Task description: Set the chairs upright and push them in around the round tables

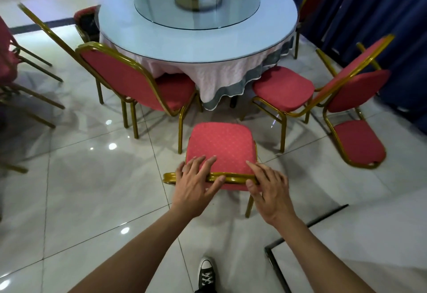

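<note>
A red padded chair (220, 144) with a gold frame stands upright right in front of me, its seat facing the round table (198, 45). My left hand (196, 182) and my right hand (268, 186) both grip the gold top rail of its backrest, fingers over the front, thumbs under. A gap of floor lies between this chair and the table's cloth. To the right, one chair (283, 88) stands at the table, and another chair (357, 98) lies tipped beside it.
A chair (136, 84) stands at the table's left with another frame leaning behind it. More chairs stand at the far left edge and at the back right by the blue curtain (381, 10). A black metal frame (277, 267) lies on the glossy tiles near my shoe.
</note>
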Tool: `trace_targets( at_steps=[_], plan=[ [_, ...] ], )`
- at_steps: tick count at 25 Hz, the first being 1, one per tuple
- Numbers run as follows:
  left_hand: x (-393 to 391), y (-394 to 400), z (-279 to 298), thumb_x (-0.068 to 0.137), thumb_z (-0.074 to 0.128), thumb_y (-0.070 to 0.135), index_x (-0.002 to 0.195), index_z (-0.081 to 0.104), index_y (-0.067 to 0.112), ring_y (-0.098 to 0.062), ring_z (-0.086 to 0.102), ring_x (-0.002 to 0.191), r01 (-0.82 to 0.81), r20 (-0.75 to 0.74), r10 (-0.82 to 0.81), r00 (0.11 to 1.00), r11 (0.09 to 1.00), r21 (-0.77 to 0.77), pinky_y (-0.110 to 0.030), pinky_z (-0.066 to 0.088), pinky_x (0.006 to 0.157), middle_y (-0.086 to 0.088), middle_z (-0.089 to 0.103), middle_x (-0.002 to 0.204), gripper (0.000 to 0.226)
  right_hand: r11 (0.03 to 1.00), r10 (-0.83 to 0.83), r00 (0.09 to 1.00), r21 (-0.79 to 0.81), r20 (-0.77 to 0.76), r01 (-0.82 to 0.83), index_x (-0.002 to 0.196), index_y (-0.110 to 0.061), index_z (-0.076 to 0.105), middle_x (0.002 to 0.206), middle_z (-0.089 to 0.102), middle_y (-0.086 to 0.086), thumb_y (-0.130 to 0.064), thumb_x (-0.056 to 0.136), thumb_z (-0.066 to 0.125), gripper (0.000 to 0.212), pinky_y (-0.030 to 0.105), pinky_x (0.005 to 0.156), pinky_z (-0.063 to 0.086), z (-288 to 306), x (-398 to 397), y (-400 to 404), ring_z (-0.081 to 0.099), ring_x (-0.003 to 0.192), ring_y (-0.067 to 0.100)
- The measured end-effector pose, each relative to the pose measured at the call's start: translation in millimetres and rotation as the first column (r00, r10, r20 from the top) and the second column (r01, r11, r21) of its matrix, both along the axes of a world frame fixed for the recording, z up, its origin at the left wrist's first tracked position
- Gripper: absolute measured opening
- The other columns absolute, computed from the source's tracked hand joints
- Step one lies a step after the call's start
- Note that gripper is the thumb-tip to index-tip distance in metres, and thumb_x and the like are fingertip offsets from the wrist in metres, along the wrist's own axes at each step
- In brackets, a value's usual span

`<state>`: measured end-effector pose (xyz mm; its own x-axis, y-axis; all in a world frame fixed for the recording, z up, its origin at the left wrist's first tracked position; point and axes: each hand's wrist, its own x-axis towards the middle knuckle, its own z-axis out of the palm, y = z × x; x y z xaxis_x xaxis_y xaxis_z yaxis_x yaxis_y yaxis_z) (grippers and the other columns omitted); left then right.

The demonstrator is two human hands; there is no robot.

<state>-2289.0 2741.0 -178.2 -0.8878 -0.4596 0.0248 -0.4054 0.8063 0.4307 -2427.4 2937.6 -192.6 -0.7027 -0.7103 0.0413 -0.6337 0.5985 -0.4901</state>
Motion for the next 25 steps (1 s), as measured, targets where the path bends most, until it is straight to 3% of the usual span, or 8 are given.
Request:
trace_targets(
  at_steps=[3, 6, 25],
  plan=[
    [2.1, -7.6, -4.5, 0.095, 0.013, 0.079, 0.157, 0.018, 0.045, -0.017, 0.017, 0.153, -0.006, 0.018, 0.007, 1.0, 1.0, -0.006, -0.049, 0.004, 0.125, 0.005, 0.031, 0.162, 0.071, 0.999, -0.036, 0.999, -0.039, -0.012, 0.035, 0.154, -0.046, 0.032, 0.147, 0.047, -0.005, -0.072, 0.101, 0.012, 0.062, 0.057, 0.121, 0.019, -1.0, 1.5, -3.8, 0.046, 0.134, 0.019],
    [-4.1, -6.9, -3.8, 0.096, 0.015, 0.078, 0.157, 0.018, 0.044, -0.018, 0.02, 0.153, -0.026, 0.012, 0.026, 1.0, 0.999, -0.026, -0.053, 0.004, 0.124, 0.004, 0.031, 0.162, 0.07, 0.999, -0.031, 0.999, -0.039, -0.009, 0.031, 0.156, -0.049, 0.025, 0.147, 0.045, -0.004, -0.07, 0.102, 0.012, 0.06, 0.056, 0.124, 0.01, -2.8, -2.3, -7.4, 0.045, 0.135, 0.017],
    [-149.4, -76.9, 3.7, 0.092, 0.008, 0.081, 0.155, 0.027, 0.043, -0.017, 0.029, 0.148, -0.103, 0.012, 0.103, 0.995, 0.995, -0.004, -0.049, 0.001, 0.124, 0.007, 0.034, 0.158, 0.075, 0.996, 0.087, 0.996, -0.01, 0.019, -0.087, 0.156, -0.046, 0.027, 0.148, 0.04, -0.005, -0.073, 0.1, 0.011, 0.065, 0.047, 0.123, 0.012, 1.8, -167.7, -83.8, 0.042, 0.136, 0.016]
  ],
)
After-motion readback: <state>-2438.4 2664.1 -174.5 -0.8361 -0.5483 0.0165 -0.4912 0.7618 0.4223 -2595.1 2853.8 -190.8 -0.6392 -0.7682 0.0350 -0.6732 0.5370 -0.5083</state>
